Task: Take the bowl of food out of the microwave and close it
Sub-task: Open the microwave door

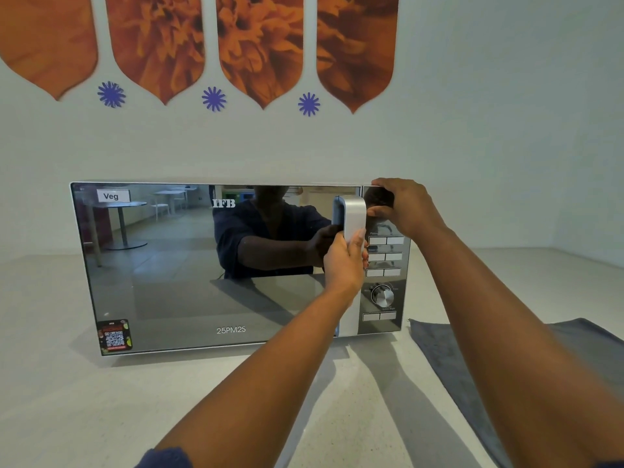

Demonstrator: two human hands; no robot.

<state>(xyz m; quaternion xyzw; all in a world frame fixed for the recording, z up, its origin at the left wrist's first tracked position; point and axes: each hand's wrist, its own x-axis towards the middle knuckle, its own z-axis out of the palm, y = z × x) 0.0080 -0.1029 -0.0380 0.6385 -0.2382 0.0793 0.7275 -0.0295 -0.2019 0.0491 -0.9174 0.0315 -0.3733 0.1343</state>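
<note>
A silver microwave [162, 265] with a mirrored door stands on the counter against the wall, its door flush with the front. My left hand [344, 265] is wrapped around the lower half of the vertical silver door handle [353, 214]. My right hand [401, 207] presses on the top right corner of the microwave, over the control panel [385, 265]. The mirrored door hides the inside, so no bowl is visible.
A grey cloth [445, 359] lies flat on the pale counter [101, 410] to the right of the microwave. The wall behind carries orange flower panels [260, 45] and blue star stickers. A dial knob [382, 295] sits low on the panel.
</note>
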